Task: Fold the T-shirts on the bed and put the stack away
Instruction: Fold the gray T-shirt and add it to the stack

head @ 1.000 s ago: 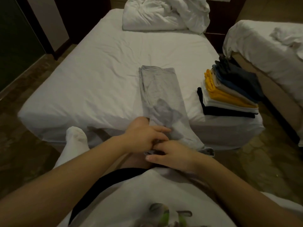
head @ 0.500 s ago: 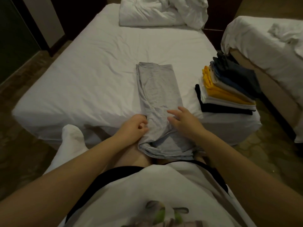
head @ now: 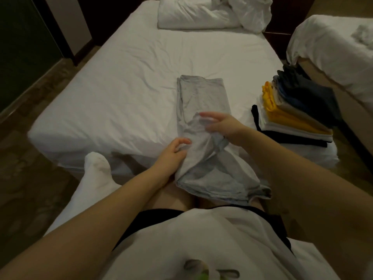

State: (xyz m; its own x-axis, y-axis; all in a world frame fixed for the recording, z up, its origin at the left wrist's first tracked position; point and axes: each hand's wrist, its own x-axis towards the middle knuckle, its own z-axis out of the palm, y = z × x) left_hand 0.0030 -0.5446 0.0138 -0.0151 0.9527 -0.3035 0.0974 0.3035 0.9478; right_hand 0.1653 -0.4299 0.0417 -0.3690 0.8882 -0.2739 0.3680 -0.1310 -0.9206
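A grey T-shirt [head: 201,102], folded into a long strip, lies on the white bed [head: 125,93] with its near end doubled back and hanging over the bed's front edge. My left hand [head: 173,153] grips the strip's left edge near the fold. My right hand [head: 220,124] is over the cloth just beyond, fingers spread, pinching a raised fold. A stack of folded T-shirts [head: 292,114], black, white, yellow, beige and dark blue, sits on the bed's front right corner.
A crumpled white duvet [head: 212,13] lies at the head of the bed. A second bed [head: 333,47] stands to the right across a narrow gap. My white-socked foot [head: 94,170] is by the bed's front edge. A dark wall and floor lie left.
Both hands brought the shirt's near end up from the bed's edge and folded it forward. My right hand moved further up the strip and lifted a fold.
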